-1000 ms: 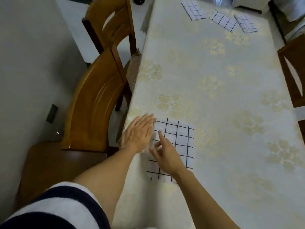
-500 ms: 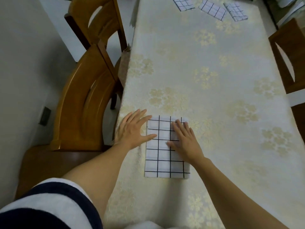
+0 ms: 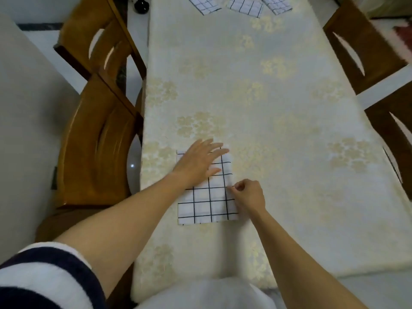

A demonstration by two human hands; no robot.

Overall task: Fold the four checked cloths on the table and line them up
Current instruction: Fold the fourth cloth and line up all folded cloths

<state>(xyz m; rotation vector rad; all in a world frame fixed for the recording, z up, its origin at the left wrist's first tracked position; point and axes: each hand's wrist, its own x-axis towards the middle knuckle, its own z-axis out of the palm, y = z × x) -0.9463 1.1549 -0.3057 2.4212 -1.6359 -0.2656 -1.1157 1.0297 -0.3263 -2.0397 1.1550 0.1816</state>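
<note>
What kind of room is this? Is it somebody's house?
Most likely a dining room in a home: a long table under a flowered tablecloth, with wooden chairs pulled up on both sides.

White cloth (image 3: 207, 204), black grid, at the left edge of the tablecloth (image 3: 278, 97), cream with pale gold blossoms; chairs (image 3: 93, 152) warm brown; sleeve (image 3: 44, 282) navy-and-white striped.
</note>
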